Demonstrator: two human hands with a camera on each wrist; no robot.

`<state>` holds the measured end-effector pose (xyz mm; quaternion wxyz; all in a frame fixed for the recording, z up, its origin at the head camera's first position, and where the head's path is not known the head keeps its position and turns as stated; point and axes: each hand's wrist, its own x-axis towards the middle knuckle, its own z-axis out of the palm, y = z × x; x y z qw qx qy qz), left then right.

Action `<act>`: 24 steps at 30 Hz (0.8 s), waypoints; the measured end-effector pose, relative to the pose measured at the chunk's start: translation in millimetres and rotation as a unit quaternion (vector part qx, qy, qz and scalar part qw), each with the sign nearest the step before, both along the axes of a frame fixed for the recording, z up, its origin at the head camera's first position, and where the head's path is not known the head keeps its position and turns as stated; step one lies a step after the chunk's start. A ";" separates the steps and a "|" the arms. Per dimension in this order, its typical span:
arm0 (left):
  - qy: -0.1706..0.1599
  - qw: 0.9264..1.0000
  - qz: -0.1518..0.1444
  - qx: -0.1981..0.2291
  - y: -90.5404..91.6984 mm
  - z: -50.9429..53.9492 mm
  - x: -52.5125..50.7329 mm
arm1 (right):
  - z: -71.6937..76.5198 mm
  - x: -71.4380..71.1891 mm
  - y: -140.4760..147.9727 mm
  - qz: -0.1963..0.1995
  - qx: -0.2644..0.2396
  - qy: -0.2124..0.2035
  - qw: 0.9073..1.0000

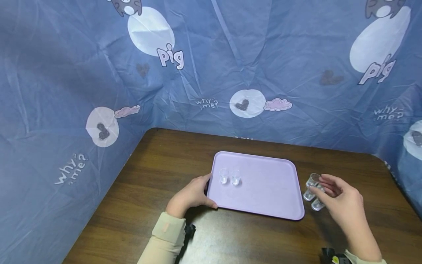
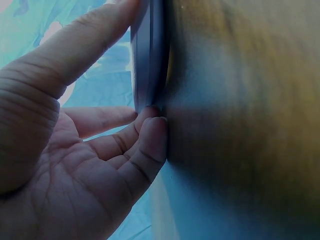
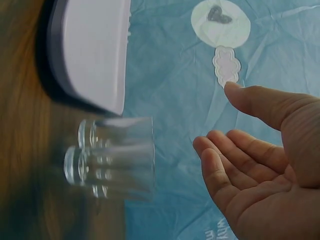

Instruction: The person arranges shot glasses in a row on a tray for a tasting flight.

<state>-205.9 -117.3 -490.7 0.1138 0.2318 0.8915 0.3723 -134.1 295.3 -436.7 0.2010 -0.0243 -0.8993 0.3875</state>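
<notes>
A lilac tray (image 1: 260, 187) lies on the wooden table, with two small clear glasses (image 1: 224, 176) standing side by side at its left. My left hand (image 1: 191, 194) holds the tray's front-left corner; in the left wrist view that hand (image 2: 75, 165) has its thumb and curled fingers against the tray edge (image 2: 145, 55). Right of the tray stand several clear glasses (image 1: 309, 194) close together. Over them my right hand (image 1: 347, 205) hovers with relaxed fingers. The right wrist view shows a gap between the right hand (image 3: 280, 165) and the clustered glasses (image 3: 120, 160), nothing held.
The brown wooden table (image 1: 158, 165) extends around the tray on all sides. Blue printed cloth (image 1: 197, 73) hangs behind it and along the left and right sides. Each wrist carries a dark strap or device.
</notes>
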 end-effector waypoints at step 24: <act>-0.001 1.000 -0.001 0.003 0.6 -0.4 -1.4 | -15.3 16.5 39.2 0.002 0.067 -0.073 0.995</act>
